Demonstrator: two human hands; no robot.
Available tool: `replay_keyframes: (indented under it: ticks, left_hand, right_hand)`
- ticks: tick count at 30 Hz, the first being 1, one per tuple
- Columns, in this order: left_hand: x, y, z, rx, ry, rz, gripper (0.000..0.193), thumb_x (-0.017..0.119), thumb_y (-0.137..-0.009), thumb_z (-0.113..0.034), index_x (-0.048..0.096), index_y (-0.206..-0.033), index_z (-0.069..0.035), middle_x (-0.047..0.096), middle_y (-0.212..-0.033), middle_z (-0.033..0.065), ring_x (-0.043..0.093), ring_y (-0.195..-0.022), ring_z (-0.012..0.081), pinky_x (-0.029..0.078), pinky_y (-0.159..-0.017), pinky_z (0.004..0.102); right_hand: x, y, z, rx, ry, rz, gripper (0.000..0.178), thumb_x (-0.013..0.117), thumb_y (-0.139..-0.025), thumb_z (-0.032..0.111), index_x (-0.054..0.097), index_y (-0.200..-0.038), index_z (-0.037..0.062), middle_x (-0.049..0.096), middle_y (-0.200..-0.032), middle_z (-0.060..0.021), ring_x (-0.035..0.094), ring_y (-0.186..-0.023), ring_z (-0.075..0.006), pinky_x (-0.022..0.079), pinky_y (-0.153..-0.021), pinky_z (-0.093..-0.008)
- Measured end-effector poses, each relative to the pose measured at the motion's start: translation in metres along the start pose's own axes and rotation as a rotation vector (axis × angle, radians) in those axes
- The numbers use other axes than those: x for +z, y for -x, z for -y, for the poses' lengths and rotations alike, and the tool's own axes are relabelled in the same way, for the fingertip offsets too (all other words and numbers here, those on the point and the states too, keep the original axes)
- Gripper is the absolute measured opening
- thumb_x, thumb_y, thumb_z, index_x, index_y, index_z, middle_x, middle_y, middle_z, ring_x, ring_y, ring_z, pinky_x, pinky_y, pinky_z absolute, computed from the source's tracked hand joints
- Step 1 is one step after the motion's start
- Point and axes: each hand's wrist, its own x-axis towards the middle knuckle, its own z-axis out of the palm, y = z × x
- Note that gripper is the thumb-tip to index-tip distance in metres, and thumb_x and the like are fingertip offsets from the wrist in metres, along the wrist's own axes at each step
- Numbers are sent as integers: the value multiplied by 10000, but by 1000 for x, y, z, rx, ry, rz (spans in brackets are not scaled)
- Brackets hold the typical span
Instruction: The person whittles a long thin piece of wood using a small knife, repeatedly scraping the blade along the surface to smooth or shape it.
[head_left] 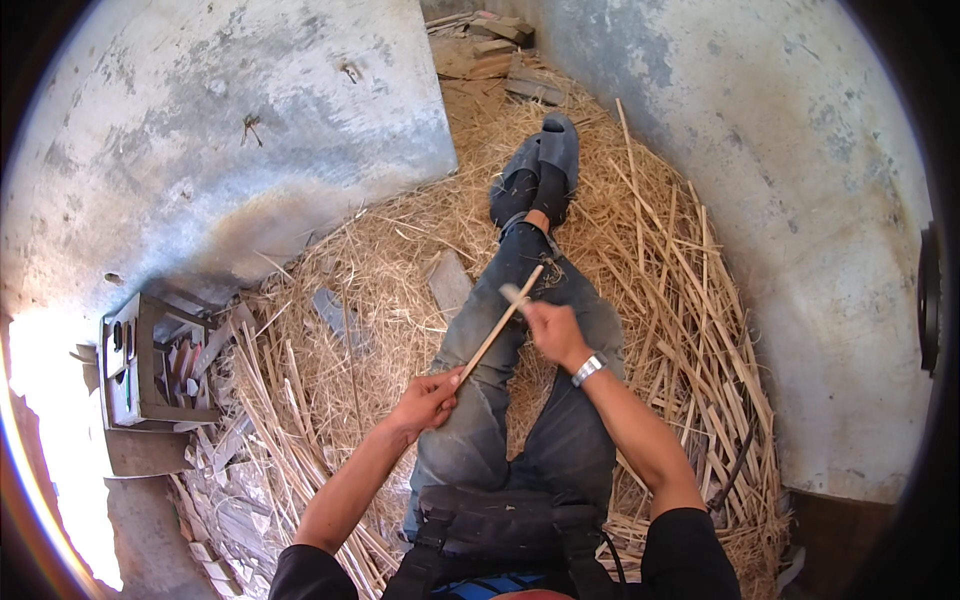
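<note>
My left hand [427,402] is closed round the lower end of a thin wooden stick [492,344], which slants up and to the right above my thighs. Close to the stick's far end, my right hand [554,332] is closed on a short, pale, flat piece [514,294] that touches or crosses the stick. That piece is blurred, and I cannot tell whether it is a blade. A metal-banded watch [590,369] circles my right wrist. Beneath both hands are my dark trousers [465,440], the legs stretched forward with the feet crossed in grey slippers [557,150].
Straw and shavings [400,250] cover the floor around my legs. Long, thin wooden strips [700,330] lie piled at my right, with more strips [280,415] at my left. A small wooden stand [146,350] holds odds and ends. Concrete walls [780,170] enclose the place.
</note>
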Motion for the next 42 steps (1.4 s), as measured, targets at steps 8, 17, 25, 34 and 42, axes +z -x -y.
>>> replay_keyframes:
  ticks: [8, 17, 25, 34, 42]
  left_hand:
    - [-1, -9, -5, -57, 137, 20, 403, 533, -1117, -344, 581, -1449, -120, 424, -688, -53, 335, -460, 60, 276, -418, 247]
    - [-19, -12, 1, -86, 313, 143, 405, 515, -1123, -353, 571, -1450, -121, 410, -695, -53, 327, -454, 53, 260, -411, 239]
    - [-13, -23, -6, -128, 328, 219, 411, 489, -1129, -361, 518, -1474, -140, 405, -726, -55, 329, -469, 44, 279, -419, 226]
    - [-16, -26, -4, -152, 413, 175, 395, 498, -1128, -327, 519, -1454, -106, 429, -723, -45, 346, -458, 57, 298, -411, 232]
    - [12, -13, 2, 179, -171, -159, 449, 619, -1080, -270, 608, -1455, -24, 594, -726, 6, 484, -531, 51, 379, -489, 233]
  right_hand:
    - [16, -8, -5, -32, 19, -235, 315, 597, -1036, 228, 664, -845, -15, 634, -726, -262, 659, -706, -470, 476, -591, -521]
    - [43, 20, 17, -168, 146, 23, 328, 609, -1031, 276, 634, -812, 34, 625, -722, -263, 638, -673, -476, 476, -566, -535]
    - [9, -29, -4, -3, 237, -204, 312, 597, -1029, 265, 658, -819, 44, 637, -723, -247, 644, -684, -469, 509, -584, -525]
    - [39, 32, 28, 25, -55, -35, 410, 617, -1033, 326, 620, -778, 5, 615, -677, -240, 623, -622, -437, 457, -554, -487]
    - [13, -1, 34, 121, -248, 3, 586, 665, -1007, 471, 587, -681, -11, 537, -576, -134, 504, -516, -260, 393, -535, -425]
